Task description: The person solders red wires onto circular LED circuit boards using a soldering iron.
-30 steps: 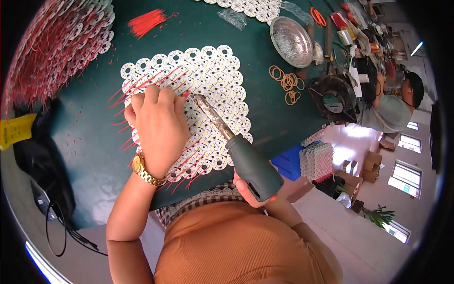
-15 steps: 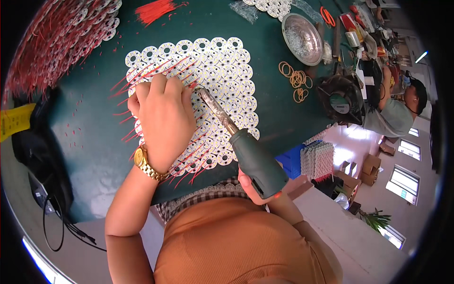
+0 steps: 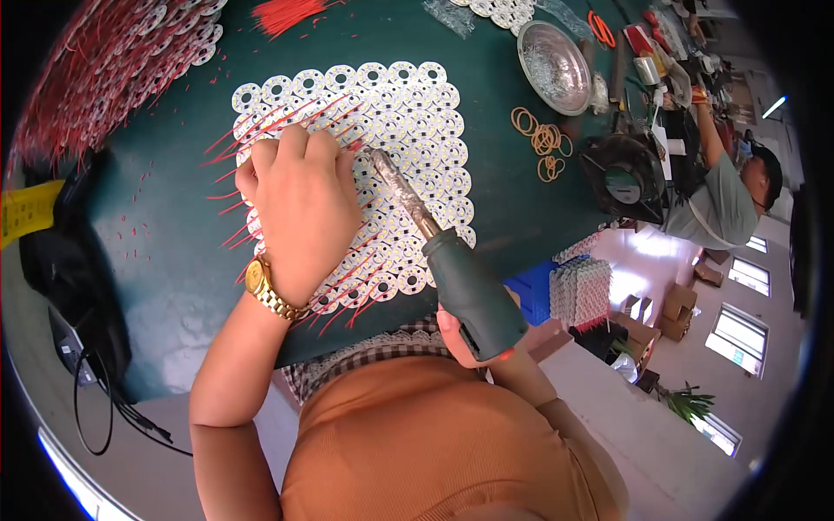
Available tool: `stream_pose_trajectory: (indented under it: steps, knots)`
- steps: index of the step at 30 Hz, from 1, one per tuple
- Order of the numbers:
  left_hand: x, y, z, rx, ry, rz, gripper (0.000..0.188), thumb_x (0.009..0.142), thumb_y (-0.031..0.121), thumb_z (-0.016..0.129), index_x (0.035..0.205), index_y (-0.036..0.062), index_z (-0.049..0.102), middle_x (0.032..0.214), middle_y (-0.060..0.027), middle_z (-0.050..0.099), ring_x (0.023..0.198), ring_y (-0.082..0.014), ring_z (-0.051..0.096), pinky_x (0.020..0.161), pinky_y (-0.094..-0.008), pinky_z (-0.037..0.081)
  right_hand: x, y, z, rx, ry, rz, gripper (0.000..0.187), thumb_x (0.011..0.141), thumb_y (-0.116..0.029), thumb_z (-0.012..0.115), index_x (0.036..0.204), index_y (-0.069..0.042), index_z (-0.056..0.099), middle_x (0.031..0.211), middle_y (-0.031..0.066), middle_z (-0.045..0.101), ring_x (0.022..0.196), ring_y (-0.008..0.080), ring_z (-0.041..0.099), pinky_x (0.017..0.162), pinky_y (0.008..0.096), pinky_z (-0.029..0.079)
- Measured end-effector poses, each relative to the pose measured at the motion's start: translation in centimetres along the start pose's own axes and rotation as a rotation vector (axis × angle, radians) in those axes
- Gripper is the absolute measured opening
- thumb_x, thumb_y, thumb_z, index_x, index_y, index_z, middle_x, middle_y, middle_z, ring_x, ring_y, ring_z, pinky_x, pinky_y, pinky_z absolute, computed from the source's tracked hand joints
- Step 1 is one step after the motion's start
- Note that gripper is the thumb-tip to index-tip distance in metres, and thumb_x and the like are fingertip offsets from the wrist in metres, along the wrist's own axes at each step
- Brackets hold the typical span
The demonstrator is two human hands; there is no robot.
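Note:
A sheet of joined white round LED boards [image 3: 421, 122] lies on the green table, with rows of thin red wires [image 3: 230, 159] sticking out on its left side. My left hand [image 3: 304, 195] rests over the sheet, its fingers drawn together on a red wire whose end shows by the fingertips. A soldering iron [image 3: 473, 291] with a dark green handle is held in my right hand [image 3: 456, 334], which the handle partly covers. The iron's metal tip meets the boards right beside my left fingertips. I cannot tell whether the tip touches the wire.
Wired boards [image 3: 130, 74] are heaped at the far left, near a bundle of red wires [image 3: 287, 15]. To the right are a metal bowl [image 3: 554, 69], rubber bands [image 3: 547, 139] and a black fan [image 3: 621, 178]. A co-worker [image 3: 725, 200] sits beyond.
Both hands stay nearly in place, with the iron's tip still close to my left fingertips. The co-worker's arm at the right has stretched farther out over the table.

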State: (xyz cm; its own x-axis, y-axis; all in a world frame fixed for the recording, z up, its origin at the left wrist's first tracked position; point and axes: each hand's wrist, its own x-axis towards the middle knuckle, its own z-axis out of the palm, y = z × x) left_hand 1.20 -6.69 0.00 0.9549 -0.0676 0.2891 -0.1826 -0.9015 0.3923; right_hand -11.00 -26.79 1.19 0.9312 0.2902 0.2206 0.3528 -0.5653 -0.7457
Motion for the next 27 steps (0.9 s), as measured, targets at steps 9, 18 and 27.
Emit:
stream_pose_trajectory:
  steps: [9,18,27]
  knots:
    - [-0.4,-0.9,-1.0,-0.089,0.060,0.043,0.009,0.083,0.015,0.067,0.085,0.0082,0.061,0.085,-0.0078,0.055,0.087,-0.0280,0.048,0.076,-0.0418,0.033,-0.2,-0.9,-3.6,0.510,-0.265,0.335,0.040,0.086,-0.009,0.059,0.122,0.001,0.045,0.088,0.0110,0.058,0.079,0.0160,0.057,0.075,0.0300,0.049]
    - [-1.1,-0.3,-1.2,-0.098,-0.057,0.119,0.007,0.086,0.013,0.064,0.085,0.0075,0.060,0.085,-0.0083,0.054,0.086,-0.0290,0.046,0.079,-0.0426,0.032,-2.3,0.7,-0.7,0.219,-0.026,0.237,0.030,0.079,-0.011,0.066,0.106,0.000,0.057,0.089,0.0079,0.062,0.072,0.0215,0.060,0.068,0.0320,0.048]
    - [-1.0,-0.2,-1.0,-0.060,-0.069,0.123,0.008,0.085,0.013,0.064,0.085,0.0067,0.060,0.087,-0.0095,0.054,0.087,-0.0305,0.046,0.082,-0.0452,0.033,-1.5,-0.2,-1.0,0.191,-0.100,0.222,0.054,0.070,-0.011,0.075,0.119,-0.003,0.056,0.091,0.0081,0.067,0.072,0.0261,0.065,0.065,0.0331,0.052]
